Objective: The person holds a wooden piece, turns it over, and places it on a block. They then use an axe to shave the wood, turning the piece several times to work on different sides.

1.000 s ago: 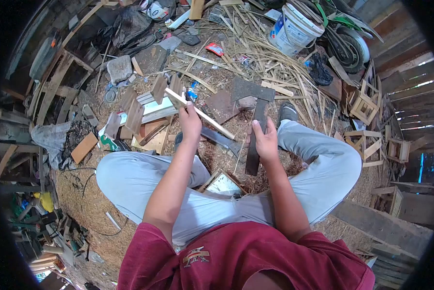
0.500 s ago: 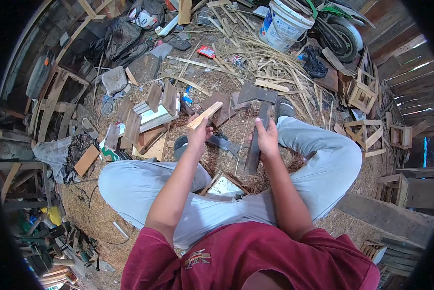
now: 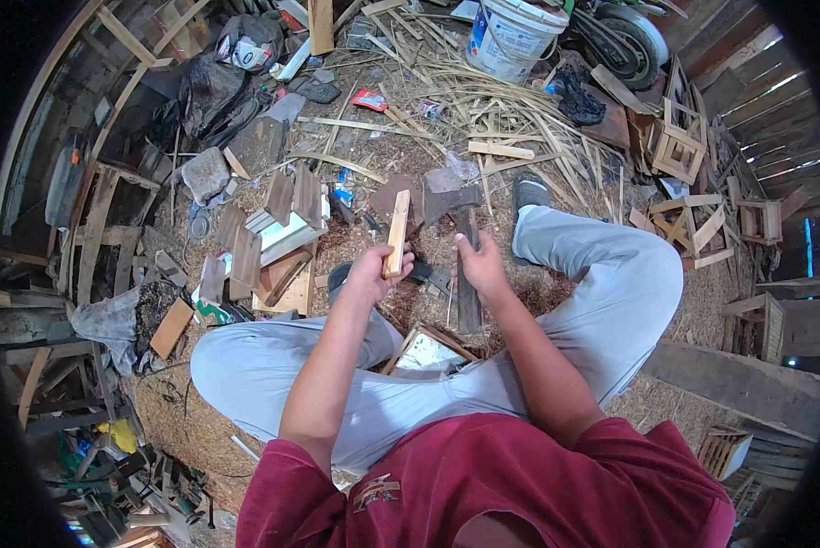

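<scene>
My left hand (image 3: 380,271) is closed round the lower end of a short, pale wooden strip (image 3: 399,224), which points away from me. My right hand (image 3: 481,268) grips the dark wooden handle of a hatchet (image 3: 466,219); its metal head is at the far end, turned toward the strip. A small gap separates the hatchet head from the strip. Between my legs sits a wooden-framed piece with a white, shiny face (image 3: 424,353). A dark metal tool (image 3: 431,274) lies on the ground behind my hands, partly hidden.
Left of my hands are stacked wood pieces (image 3: 268,233). Thin wood strips (image 3: 483,100) litter the ground ahead, near a white bucket (image 3: 512,41). Small wooden frames (image 3: 688,233) stand on the right. A thick plank (image 3: 748,384) lies beside my right knee. Sawdust covers the floor.
The wooden strip has turned from a slant to nearly straight ahead. The hatchet has shifted slightly left, closer to the strip, its handle more upright in view. The head view has shifted slightly.
</scene>
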Motion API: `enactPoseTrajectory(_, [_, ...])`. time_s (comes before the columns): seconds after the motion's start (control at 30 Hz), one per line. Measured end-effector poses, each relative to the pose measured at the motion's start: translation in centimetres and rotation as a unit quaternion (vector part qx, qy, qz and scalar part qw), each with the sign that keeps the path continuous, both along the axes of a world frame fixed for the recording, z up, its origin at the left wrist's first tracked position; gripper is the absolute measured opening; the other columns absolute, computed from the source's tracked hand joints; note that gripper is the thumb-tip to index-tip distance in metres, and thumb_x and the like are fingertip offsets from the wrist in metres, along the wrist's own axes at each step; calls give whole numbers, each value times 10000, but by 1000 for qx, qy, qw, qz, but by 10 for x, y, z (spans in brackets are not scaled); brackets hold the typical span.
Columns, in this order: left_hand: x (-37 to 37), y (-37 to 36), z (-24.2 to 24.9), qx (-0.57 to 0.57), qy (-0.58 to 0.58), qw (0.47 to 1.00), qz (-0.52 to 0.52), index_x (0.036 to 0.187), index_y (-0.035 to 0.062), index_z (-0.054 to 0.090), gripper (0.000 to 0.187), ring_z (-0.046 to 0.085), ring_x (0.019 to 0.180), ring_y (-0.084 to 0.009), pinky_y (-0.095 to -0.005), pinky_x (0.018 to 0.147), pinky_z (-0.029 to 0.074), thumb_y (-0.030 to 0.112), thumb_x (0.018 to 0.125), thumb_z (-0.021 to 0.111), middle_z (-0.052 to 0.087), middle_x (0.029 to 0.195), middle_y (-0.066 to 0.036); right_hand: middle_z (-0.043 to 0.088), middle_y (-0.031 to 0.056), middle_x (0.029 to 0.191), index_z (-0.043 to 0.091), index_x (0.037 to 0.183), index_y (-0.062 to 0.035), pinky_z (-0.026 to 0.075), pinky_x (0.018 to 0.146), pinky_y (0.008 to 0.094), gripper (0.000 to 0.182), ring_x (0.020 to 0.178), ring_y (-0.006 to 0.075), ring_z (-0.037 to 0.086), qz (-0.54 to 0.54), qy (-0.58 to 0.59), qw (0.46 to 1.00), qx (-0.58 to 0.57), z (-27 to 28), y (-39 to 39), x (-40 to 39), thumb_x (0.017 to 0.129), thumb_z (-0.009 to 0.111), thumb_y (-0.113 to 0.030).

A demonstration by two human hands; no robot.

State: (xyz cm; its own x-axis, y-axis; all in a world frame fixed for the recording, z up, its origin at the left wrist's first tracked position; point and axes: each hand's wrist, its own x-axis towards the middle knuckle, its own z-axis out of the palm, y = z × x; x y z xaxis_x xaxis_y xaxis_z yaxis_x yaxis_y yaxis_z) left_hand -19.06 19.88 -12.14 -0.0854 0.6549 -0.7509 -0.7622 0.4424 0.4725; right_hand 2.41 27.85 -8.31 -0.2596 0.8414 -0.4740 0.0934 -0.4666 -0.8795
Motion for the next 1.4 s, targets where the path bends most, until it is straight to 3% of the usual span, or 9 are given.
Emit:
enactPoseTrajectory(0.07, [-3,-4,-13,-20,-22,999,-39,1294,4,551,371,717,900,-289,-417,709,636,272,1083,408,696,1091,-151,647,61,823,555,1189,-42,518,526,298,298,594,157,623,-2,-3,1000,-13,-2,2,-1,1031,650,-276])
enactPoseTrajectory(0.2, [-3,-10,-46,-56,15,996,-65,1262,-9,554,368,720,849,-301,-427,668,630,281,1090,407,708,1052,-147,630,68,817,568,1152,-29,532,523,317,261,590,161,608,-24,-5,1000,-1,-4,3,-7,1040,627,-258])
enactPoseTrajectory(0.27, [-6,-11,-57,-43,16,995,-83,1260,-32,569,406,717,832,-284,-403,712,634,304,1081,427,707,1022,-155,621,69,796,575,1127,-24,531,519,326,241,576,161,596,-31,-6,999,8,-5,3,-8,1043,620,-246])
enactPoseTrajectory(0.47, [1,-3,-27,-55,24,995,-85,1248,-55,571,406,700,771,-245,-368,704,632,268,1050,426,688,950,-147,619,66,775,571,1097,-26,525,519,332,246,568,167,595,-16,-3,1000,4,-5,4,-2,1043,623,-260])
enactPoseTrajectory(0.57, [-4,-5,-47,-47,4,995,-83,1196,-52,568,370,657,695,-215,-347,657,616,251,1043,421,658,896,-118,624,70,788,561,1119,-35,529,521,333,273,581,169,608,0,-6,1000,-11,-1,3,1,1044,621,-291])
enactPoseTrajectory(0.63, [-4,-7,-43,-46,12,995,-89,1177,-39,550,353,620,654,-197,-334,620,595,260,1053,409,638,873,-101,638,77,827,548,1179,-43,541,527,326,325,616,171,635,16,-7,1000,-19,-1,5,3,1041,625,-327])
enactPoseTrajectory(0.8, [10,-3,-16,-29,91,994,-53,1163,35,451,322,547,600,-170,-336,514,509,332,1114,334,572,806,-83,639,70,806,528,1147,-70,531,518,331,311,572,164,620,14,40,999,-22,10,6,0,1055,602,-358])
enactPoseTrajectory(1.0, [14,5,18,96,143,981,-88,1134,91,411,275,539,603,-170,-334,563,484,341,1135,297,563,816,-79,639,62,804,528,1150,-77,523,514,325,302,566,158,615,19,55,998,-11,27,13,0,1070,579,-365])
enactPoseTrajectory(1.4, [12,13,51,127,131,978,-104,1171,127,418,198,557,616,-168,-332,548,502,313,1125,371,579,852,-60,634,34,792,533,1134,-113,513,523,306,269,566,136,609,57,87,993,47,34,25,7,1073,571,-373])
